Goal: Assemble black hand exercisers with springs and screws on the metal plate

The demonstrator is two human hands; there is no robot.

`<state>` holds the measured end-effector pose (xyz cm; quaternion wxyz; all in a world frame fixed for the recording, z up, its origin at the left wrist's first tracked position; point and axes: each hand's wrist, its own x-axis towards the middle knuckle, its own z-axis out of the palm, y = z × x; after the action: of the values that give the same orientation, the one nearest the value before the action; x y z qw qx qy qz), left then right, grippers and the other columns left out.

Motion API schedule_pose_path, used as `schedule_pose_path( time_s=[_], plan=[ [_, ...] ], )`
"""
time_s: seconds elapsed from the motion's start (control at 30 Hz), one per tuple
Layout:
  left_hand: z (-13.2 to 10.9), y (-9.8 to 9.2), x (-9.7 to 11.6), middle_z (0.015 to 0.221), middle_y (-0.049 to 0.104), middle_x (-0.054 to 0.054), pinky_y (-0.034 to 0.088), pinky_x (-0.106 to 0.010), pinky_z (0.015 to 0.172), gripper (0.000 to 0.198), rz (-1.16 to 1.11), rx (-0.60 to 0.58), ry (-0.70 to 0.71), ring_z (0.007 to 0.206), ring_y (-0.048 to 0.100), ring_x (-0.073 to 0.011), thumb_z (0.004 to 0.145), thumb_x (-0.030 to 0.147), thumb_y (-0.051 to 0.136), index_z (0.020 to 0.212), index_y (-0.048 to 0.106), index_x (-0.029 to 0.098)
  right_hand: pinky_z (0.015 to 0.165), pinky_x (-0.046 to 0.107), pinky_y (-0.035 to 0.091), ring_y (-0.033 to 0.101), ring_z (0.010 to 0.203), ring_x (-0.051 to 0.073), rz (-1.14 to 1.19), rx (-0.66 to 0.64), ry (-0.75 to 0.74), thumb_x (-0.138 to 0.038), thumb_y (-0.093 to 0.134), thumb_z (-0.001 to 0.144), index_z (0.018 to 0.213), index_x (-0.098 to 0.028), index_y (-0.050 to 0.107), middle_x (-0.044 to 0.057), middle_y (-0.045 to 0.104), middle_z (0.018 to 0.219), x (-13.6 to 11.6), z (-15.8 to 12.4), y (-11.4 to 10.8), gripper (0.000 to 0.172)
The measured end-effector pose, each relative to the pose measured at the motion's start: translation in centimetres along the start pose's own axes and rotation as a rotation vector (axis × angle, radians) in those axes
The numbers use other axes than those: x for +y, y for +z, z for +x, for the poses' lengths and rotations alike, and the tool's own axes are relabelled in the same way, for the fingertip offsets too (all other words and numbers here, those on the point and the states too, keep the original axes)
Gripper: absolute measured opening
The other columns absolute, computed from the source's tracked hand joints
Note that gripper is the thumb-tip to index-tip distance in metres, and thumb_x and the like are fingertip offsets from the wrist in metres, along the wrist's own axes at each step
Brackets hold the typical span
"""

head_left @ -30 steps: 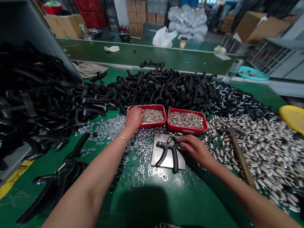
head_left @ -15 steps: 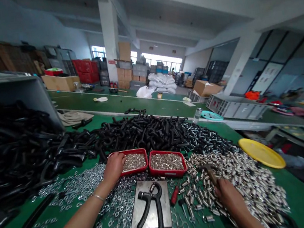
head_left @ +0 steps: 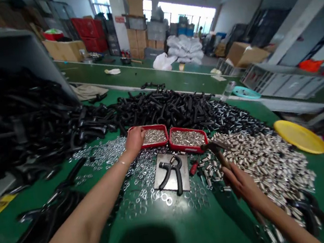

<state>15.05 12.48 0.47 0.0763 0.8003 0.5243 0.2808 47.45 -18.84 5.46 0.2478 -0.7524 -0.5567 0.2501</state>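
Note:
My left hand (head_left: pixel 135 139) reaches into the left end of the left red tray (head_left: pixel 167 136), which holds small metal pins. Its fingers are bent and drawn together; what they hold, if anything, is hidden. My right hand (head_left: pixel 239 180) is wrapped round the wooden handle of a hammer (head_left: pixel 222 159), its head beside the near right corner of the right red tray (head_left: pixel 188 148). Between my hands, a black hand grip exerciser (head_left: pixel 178 177) with two spread handles lies on a square metal plate (head_left: pixel 165 180). A small metal piece sits near its top joint.
Metal washers (head_left: pixel 145 175) spread left of the plate. Silver cylinders (head_left: pixel 263 164) heap up on the right, beside a yellow lid (head_left: pixel 300 137). Black handles (head_left: pixel 163 107) pile up behind the trays. A red-handled screwdriver (head_left: pixel 194 168) lies right of the plate. A grey bin (head_left: pixel 49 60) stands left.
The camera view has tipped downward, showing more of the near table. My right hand has brought the hammer closer to the right tray and the plate. My left hand stays at the left tray.

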Motion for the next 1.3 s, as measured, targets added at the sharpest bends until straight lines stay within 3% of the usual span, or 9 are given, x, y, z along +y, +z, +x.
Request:
schedule_pose_path(
  time_s=[0.17,0.37,0.47,0.63,0.77,0.9,1.13,1.23,1.3],
  plan=[
    [0.1,0.4,-0.5,0.109,0.069,-0.011,0.042,-0.039,0.102,0.022,-0.001,-0.039,-0.019,0.108,0.059,-0.0255,0.096,0.025,0.046,0.104,0.065,0.018,0.06,0.031,0.041,0.056,0.058,0.019,0.008,-0.273,-0.059,-0.056,0.033,0.101,0.084,-0.025,0.051,-0.002,0.057,0.063,-3.3,-0.2,3.0,0.04],
    [0.1,0.1,-0.8,0.107,0.07,-0.008,0.043,-0.037,0.102,0.019,-0.148,-0.019,0.014,0.108,0.059,-0.0233,0.095,0.02,0.048,0.1,0.066,0.019,0.06,0.029,0.041,0.056,0.06,0.019,0.039,-0.148,-0.151,-0.054,0.03,0.102,0.092,-0.025,0.055,0.0,0.058,0.067,-6.8,0.6,3.6,0.04],
    [0.2,0.0,-0.8,0.104,0.071,-0.009,0.044,-0.036,0.101,0.019,-0.169,-0.009,0.021,0.105,0.06,-0.0226,0.094,0.019,0.049,0.099,0.067,0.017,0.058,0.03,0.041,0.056,0.059,0.019,-0.021,-0.149,-0.152,-0.056,0.035,0.1,0.096,-0.023,0.057,0.002,0.061,0.069,-7.0,1.6,4.7,0.04],
    [0.4,0.4,-1.1,0.107,0.069,-0.011,0.043,-0.038,0.101,0.022,-0.04,-0.083,0.037,0.106,0.06,-0.0246,0.09,0.02,0.052,0.099,0.072,0.017,0.047,0.025,0.038,0.053,0.05,0.015,0.153,-0.407,-0.024,-0.061,0.04,0.097,0.088,-0.021,0.059,-0.001,0.057,0.058,-5.8,2.8,6.2,0.045],
    [0.7,0.9,-1.2,0.1,0.069,-0.015,0.044,-0.042,0.098,0.021,0.049,-0.125,-0.012,0.101,0.061,-0.028,0.088,0.02,0.054,0.09,0.073,0.014,0.029,0.019,0.022,0.032,0.032,0.008,0.604,-0.345,0.234,-0.07,0.043,0.092,0.092,-0.022,0.056,-0.006,0.052,0.052,-5.6,1.8,6.6,0.049],
    [0.5,1.1,-1.1,0.101,0.068,-0.015,0.043,-0.043,0.099,0.021,0.066,-0.101,-0.012,0.101,0.06,-0.0283,0.091,0.023,0.052,0.092,0.072,0.014,0.026,0.016,0.022,0.022,0.03,0.004,0.954,-0.234,0.329,-0.07,0.048,0.091,0.092,-0.022,0.054,-0.009,0.048,0.05,-4.8,0.0,8.3,0.048],
    [0.1,0.4,-0.7,0.101,0.066,-0.013,0.042,-0.041,0.099,0.023,0.044,0.011,0.015,0.103,0.058,-0.0269,0.098,0.022,0.044,0.097,0.066,0.015,0.025,0.014,0.025,0.024,0.03,0.003,1.041,-0.126,0.337,-0.068,0.053,0.09,0.093,-0.02,0.055,-0.009,0.049,0.051,-3.4,-1.8,11.0,0.048],
    [-1.9,-0.2,2.0,0.101,0.067,-0.012,0.043,-0.041,0.098,0.024,-0.019,0.052,0.064,0.102,0.059,-0.0264,0.1,0.025,0.043,0.098,0.065,0.015,0.025,0.014,0.024,0.023,0.03,0.003,1.048,-0.122,0.335,-0.067,0.056,0.088,0.093,-0.02,0.054,-0.009,0.049,0.051,-3.2,-1.7,11.4,0.048],
    [-4.1,-0.3,4.6,0.1,0.068,-0.01,0.045,-0.039,0.095,0.024,-0.114,-0.036,0.145,0.099,0.06,-0.0244,0.101,0.028,0.045,0.099,0.066,0.016,0.024,0.013,0.024,0.022,0.03,0.003,1.061,-0.125,0.332,-0.066,0.057,0.088,0.093,-0.02,0.054,-0.009,0.048,0.05,-3.0,-1.4,11.6,0.046]
  ],
)
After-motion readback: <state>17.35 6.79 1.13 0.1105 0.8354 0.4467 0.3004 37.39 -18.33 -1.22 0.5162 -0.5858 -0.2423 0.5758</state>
